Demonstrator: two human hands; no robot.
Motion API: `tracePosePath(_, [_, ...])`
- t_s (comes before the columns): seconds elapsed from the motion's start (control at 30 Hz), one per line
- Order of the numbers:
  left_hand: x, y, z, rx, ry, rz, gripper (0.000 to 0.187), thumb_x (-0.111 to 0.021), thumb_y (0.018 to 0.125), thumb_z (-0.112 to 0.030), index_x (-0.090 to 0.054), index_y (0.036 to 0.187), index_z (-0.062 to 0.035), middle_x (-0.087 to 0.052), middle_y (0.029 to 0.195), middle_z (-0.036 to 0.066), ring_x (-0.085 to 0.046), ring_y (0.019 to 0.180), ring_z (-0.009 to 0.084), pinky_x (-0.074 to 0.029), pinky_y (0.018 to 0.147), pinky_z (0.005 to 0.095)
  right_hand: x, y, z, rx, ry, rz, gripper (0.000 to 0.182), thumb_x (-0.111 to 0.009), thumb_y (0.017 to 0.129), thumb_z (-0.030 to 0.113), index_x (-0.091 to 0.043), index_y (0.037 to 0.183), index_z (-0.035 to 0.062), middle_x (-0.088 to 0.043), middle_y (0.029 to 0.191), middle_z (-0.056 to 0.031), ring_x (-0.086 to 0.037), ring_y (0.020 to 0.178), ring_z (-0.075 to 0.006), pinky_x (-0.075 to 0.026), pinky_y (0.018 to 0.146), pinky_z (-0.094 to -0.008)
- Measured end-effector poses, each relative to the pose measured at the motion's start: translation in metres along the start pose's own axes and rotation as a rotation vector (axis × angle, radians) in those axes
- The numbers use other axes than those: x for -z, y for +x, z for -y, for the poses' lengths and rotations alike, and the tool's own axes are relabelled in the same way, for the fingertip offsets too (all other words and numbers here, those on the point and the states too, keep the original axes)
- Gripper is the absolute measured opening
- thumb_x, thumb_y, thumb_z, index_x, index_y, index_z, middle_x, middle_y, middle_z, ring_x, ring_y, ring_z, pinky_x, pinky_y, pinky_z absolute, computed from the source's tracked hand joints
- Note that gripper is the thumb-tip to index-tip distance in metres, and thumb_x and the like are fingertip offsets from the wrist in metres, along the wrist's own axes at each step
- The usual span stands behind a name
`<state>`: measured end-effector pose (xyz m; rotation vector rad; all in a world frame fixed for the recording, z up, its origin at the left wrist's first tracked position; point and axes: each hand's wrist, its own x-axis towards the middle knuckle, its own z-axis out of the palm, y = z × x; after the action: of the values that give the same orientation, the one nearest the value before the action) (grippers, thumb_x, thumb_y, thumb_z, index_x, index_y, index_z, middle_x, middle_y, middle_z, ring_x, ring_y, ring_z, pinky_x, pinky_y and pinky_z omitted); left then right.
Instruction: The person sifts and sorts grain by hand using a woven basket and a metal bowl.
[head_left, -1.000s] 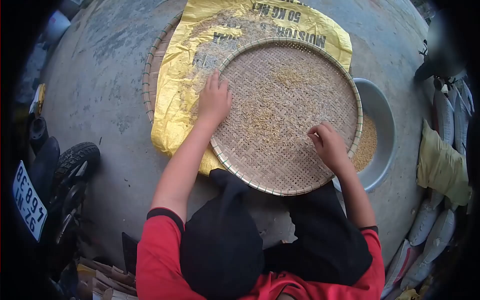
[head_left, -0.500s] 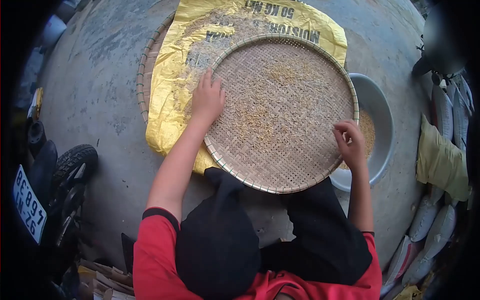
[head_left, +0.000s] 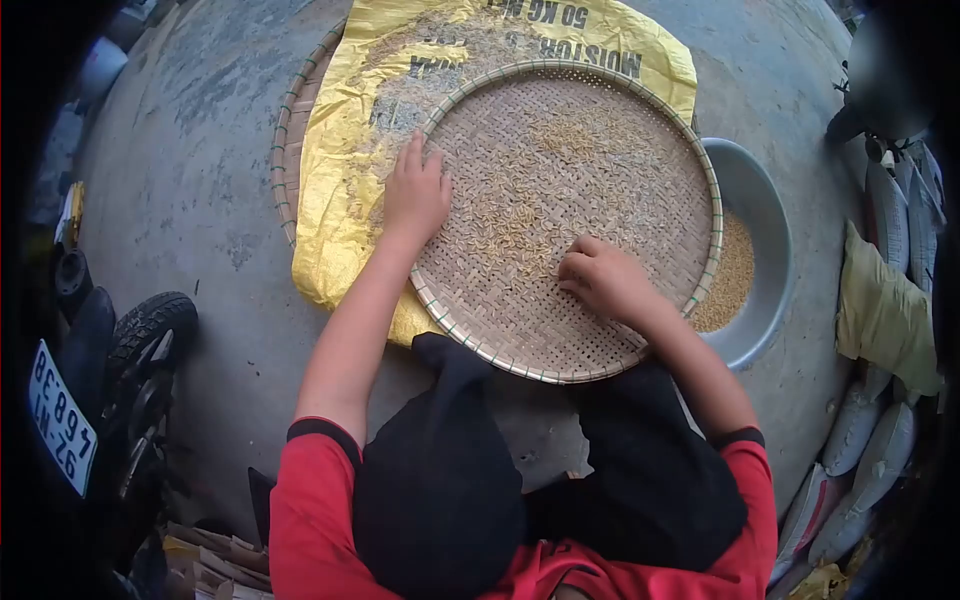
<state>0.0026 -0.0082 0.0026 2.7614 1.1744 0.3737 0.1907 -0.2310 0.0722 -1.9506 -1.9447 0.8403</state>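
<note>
- Concrete floor [head_left: 200, 180]: grey, worn, fills most of the view; everything sits on it.
- Yellow sack [head_left: 345, 180]: spread flat on a second woven tray [head_left: 283, 150] whose rim shows at its left edge. Black print on the sack's far edge, husks and grain scattered on its upper part.
- Round woven tray [head_left: 600, 150]: lies on the sack, just in front of the person's knees, w/ a green-and-pale banded rim. Right edge overlaps the basin.
- Grey basin [head_left: 765, 230]: right of the tray, partly under its rim, w/ yellowish grain [head_left: 735, 275] in the bottom.
- Stacked sacks [head_left: 885, 310]: right edge, one yellow-green on top, pale ones beneath.
- Motorbike wheel [head_left: 150, 325] and number plate [head_left: 60, 420]: lower left, well apart from the tray.
- Rice on tray [head_left: 520, 225]: thin spread over the weave; denser patch at centre, another toward the far side.
- Left hand [head_left: 415, 195]: palm down on the tray's left rim, fingers together and flat, pointing away. Presses there, not clamped on anything.
- Right hand [head_left: 605, 280]: on the tray's near-right part, fingers curled in toward the grain at the centre patch. Fingertips close together on the weave; can't tell if any grain is pinched.
</note>
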Motion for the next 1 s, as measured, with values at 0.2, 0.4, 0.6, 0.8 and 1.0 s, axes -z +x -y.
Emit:
tracePosePath(0.2, [0.004,0.0,-0.001,-0.002,0.006,0.051,0.039,-0.052,0.087,-0.024,-0.052,0.121,-0.0046,-0.031,0.142,0.021,-0.033,0.13,0.0352,-0.034,0.103,0.0432,-0.002,0.001,-0.003,0.043,0.008,-0.008,0.012,-0.064,0.077,0.016,-0.059,0.085,0.0085,-0.053,0.088,-0.0082,-0.057,0.082,-0.0278,-0.048,0.07,-0.0382])
tracePosePath(0.4, [-0.001,0.0,0.0,-0.005,0.009,0.006,0.038,-0.054,0.086,-0.024,-0.054,0.12,-0.0058,-0.034,0.14,0.019,-0.036,0.127,0.0361,-0.035,0.101,0.044,-0.011,-0.003,-0.007,0.138,-0.124,-0.044,0.008,-0.058,0.077,0.011,-0.056,0.083,0.0067,-0.051,0.086,-0.0079,-0.056,0.082,-0.0269,-0.048,0.068,-0.0373])
tracePosePath(0.6, [0.002,0.0,0.0,0.007,0.006,0.018,0.039,-0.054,0.087,-0.025,-0.053,0.121,-0.0062,-0.033,0.141,0.019,-0.036,0.127,0.0359,-0.035,0.102,0.0442,0.054,-0.043,-0.005,-0.171,0.007,-0.406,0.01,-0.064,0.078,0.007,-0.056,0.083,0.0047,-0.052,0.08,-0.009,-0.056,0.073,-0.0252,-0.045,0.061,-0.0359])
tracePosePath(0.8, [0.002,0.0,-0.001,0.02,-0.002,0.037,0.038,-0.054,0.086,-0.024,-0.052,0.119,-0.0048,-0.033,0.141,0.021,-0.035,0.128,0.0357,-0.035,0.102,0.0429,0.071,-0.119,-0.06,-0.527,-0.201,-0.856,0.016,-0.067,0.078,0.005,-0.052,0.084,0.0023,-0.048,0.076,-0.0039,-0.045,0.064,-0.0143,-0.039,0.058,-0.0276])
tracePosePath(1.0, [0.0,0.001,0.0,-0.007,0.015,0.038,0.039,-0.053,0.086,-0.025,-0.052,0.12,-0.0051,-0.032,0.141,0.021,-0.034,0.129,0.0358,-0.034,0.102,0.0432,0.043,-0.063,-0.01,-0.113,0.23,-0.325,0.018,-0.07,0.072,0.003,-0.056,0.083,0.0045,-0.052,0.079,-0.0042,-0.052,0.068,-0.0152,-0.043,0.062,-0.0276])
